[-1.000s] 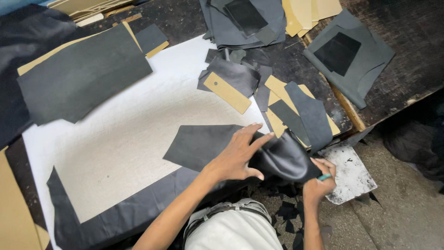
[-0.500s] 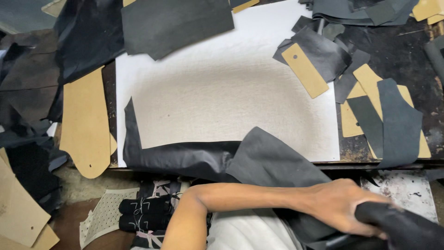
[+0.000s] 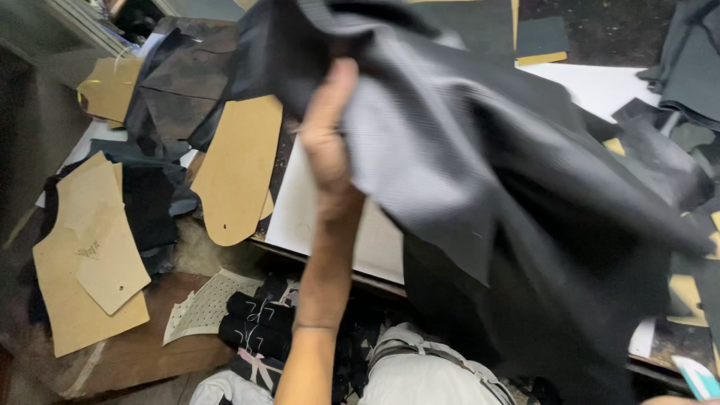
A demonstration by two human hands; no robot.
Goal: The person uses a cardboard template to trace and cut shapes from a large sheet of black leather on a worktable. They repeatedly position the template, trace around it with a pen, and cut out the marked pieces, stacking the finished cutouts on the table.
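My left hand (image 3: 326,142) is raised in front of me, shut on a large sheet of black leather-like material (image 3: 487,172). The sheet is lifted off the table and hangs down over the right half of the view, hiding most of the white cutting board (image 3: 300,214) beneath it. Only a sliver of my right hand (image 3: 667,400) shows at the bottom right corner, with a light-blue tool (image 3: 697,377) sticking up from it. My light trousers (image 3: 427,375) are below.
Tan cardboard patterns lie to the left: a sole-shaped one (image 3: 236,169) and a wider one (image 3: 90,255) on the brown floor. A white perforated piece (image 3: 202,304) and black strapped footwear (image 3: 259,319) sit under the table edge. Dark offcuts (image 3: 169,90) pile at the upper left.
My left hand has swung the black sheet up from the table's front edge to head height. The view has shifted left. My right hand has dropped almost out of the frame.
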